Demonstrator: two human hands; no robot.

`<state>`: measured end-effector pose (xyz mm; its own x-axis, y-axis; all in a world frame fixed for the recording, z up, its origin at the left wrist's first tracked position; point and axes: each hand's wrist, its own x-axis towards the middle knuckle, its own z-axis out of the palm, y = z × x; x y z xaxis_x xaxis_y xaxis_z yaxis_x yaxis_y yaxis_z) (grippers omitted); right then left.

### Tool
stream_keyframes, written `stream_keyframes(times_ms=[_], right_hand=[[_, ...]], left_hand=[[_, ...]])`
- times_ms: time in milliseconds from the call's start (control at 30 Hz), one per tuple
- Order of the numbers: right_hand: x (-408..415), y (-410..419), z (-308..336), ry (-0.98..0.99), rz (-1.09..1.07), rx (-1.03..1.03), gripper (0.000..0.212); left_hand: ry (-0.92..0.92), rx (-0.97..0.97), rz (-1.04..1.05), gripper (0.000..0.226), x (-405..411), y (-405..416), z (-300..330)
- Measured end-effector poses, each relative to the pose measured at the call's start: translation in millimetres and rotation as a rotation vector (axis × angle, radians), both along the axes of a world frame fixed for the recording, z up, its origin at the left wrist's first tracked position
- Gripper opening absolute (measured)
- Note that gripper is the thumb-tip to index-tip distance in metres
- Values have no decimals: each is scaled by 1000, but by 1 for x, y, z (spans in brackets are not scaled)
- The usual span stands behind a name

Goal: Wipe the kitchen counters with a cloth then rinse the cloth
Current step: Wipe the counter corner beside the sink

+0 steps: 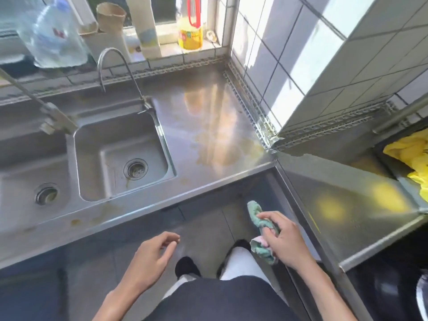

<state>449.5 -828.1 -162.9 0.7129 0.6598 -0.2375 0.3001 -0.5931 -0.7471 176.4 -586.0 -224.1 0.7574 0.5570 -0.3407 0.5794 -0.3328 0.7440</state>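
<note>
The yellow bag (410, 156) runs off the right edge, the water bottle (49, 33) is blurred, and fingers cover the cloth's (262, 230) middle.

Head view; looks steeply down at counter (208, 126); near.

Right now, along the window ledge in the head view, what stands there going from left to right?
Clear water bottle → brown paper cups → tall white carton → yellow oil bottle with a red handle.
</note>
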Motion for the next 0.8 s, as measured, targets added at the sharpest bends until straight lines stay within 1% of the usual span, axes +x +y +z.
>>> stream_keyframes(times_ms=[133, 233, 333, 433, 500, 567, 633, 700, 800], right_hand=[[10, 24, 5, 19, 26, -24, 35], [29, 47, 3, 40, 17, -37, 37], [56, 80, -9, 42, -2, 4, 41], [83, 110, -24, 72, -48, -28, 39], [95, 120, -35, 0, -55, -69, 39], [96, 129, -40, -108, -15, -131, 39], [146, 183, -79, -72, 51, -177, 38], [125, 198, -84, -162, 131, -239, 37], [95, 219, -90, -339, 200, -253, 37]], left_hand=[[-11, -31, 48, 21, -2, 16, -6], [16, -22, 71, 20, 6, 29, -10], [17, -12, 94, 20, 22, 48, -18], [20, 23, 139, 21, 43, 61, -24], [-4, 29, 195, 22, 50, 73, -28], [-18, 121, 200, 24, 55, 75, -27], [65, 151, 294, 25, 102, 115, -56], [73, 235, 309, 26, 111, 122, -55], [103, 244, 346, 29, 132, 146, -70]])
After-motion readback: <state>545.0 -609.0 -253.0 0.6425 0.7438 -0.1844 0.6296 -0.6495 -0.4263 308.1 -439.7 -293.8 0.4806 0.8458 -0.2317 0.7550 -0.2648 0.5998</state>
